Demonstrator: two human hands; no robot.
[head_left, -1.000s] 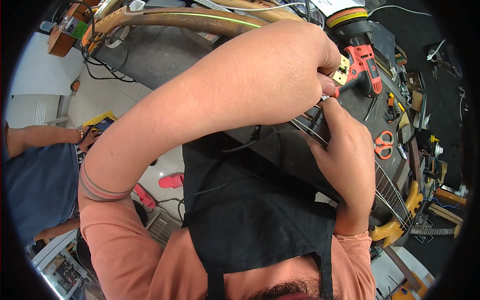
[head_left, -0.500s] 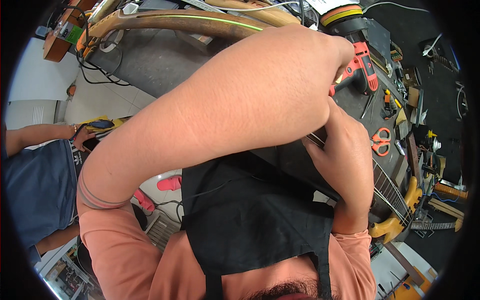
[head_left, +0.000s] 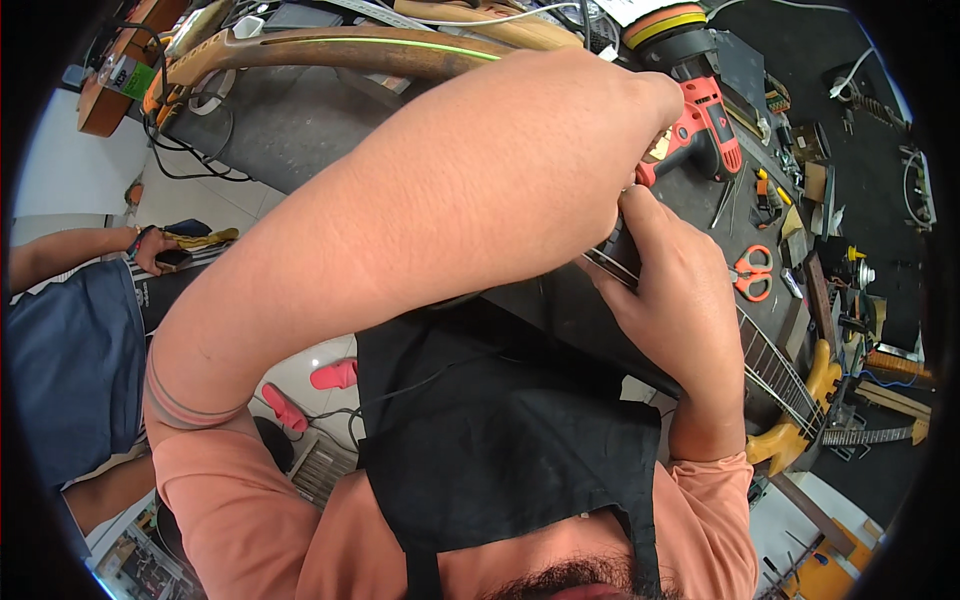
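Where the left forearm crosses the head view from lower left to upper right, it ends in the left hand [head_left: 630, 110], bent over beside the red and black power tool [head_left: 705, 135]. Most of the left hand's fingers are hidden behind its back and wrist, so whether they pinch anything cannot be told. A small gold metal part [head_left: 660, 148] shows just beyond that hand, between it and the power tool.

Just below, the right hand [head_left: 682, 260] comes up from the lower right, back uppermost. Its forefinger reaches up toward the left hand, while its thumb stands apart from that finger, pointing to the upper left. In the gap between the two lies a dark neck [head_left: 621, 245] with strings [head_left: 775, 372] along it, close against the thumb; how firmly the hand presses it cannot be told. Beyond the right wrist the strings come out again and run down to the yellow guitar [head_left: 795, 430] at the right.

The scissors [head_left: 755, 272], with orange handles, lie on the dark bench [head_left: 290, 125] just right of the right hand. A curved wooden piece [head_left: 390, 52] stretches along the top. At the far left, well apart, a co-worker's hand [head_left: 153, 250] is near a yellow cloth [head_left: 215, 238]. Pink slippers [head_left: 335, 374] rest on the floor, left of the person's black apron [head_left: 510, 430].
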